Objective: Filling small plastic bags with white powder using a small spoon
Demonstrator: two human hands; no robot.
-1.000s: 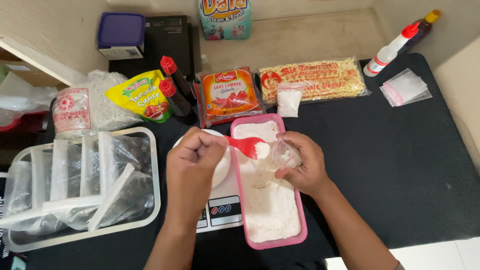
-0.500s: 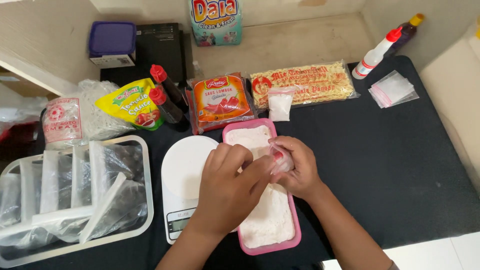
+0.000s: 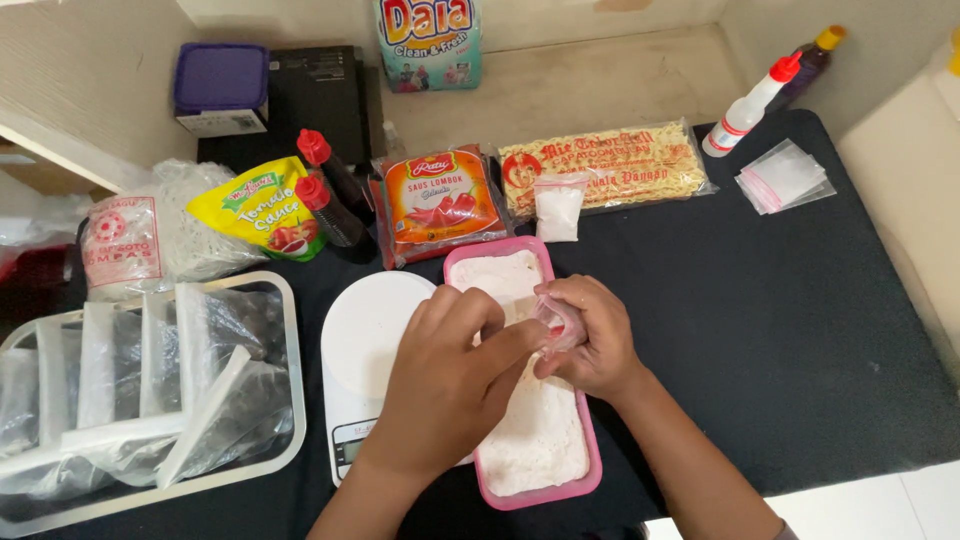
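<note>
Hands (image 3: 520, 350) over pink tray (image 3: 470, 262), scale (image 3: 365, 330) beside, sachets (image 3: 445, 200) behind

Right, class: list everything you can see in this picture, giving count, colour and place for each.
Tray of powder: one, pink, centre of the table.
Kitchen scale: one, white, left of the tray.
Small bag: one, clear, pinched between both hands.
Filled bag of powder: one, clear, behind the tray.
Noodle packet: one, yellow, back right.
Sauce packet: one, orange, back centre.
Sauce pouch: one, yellow, back left.
Dark bottles: two, red caps, beside the pouch.
Squeeze bottle: one, white, far right.
Empty bags: a stack, clear, right.
Basin: one, white, left, holding filled bags.
Left hand; right hand: over the tray.
</note>
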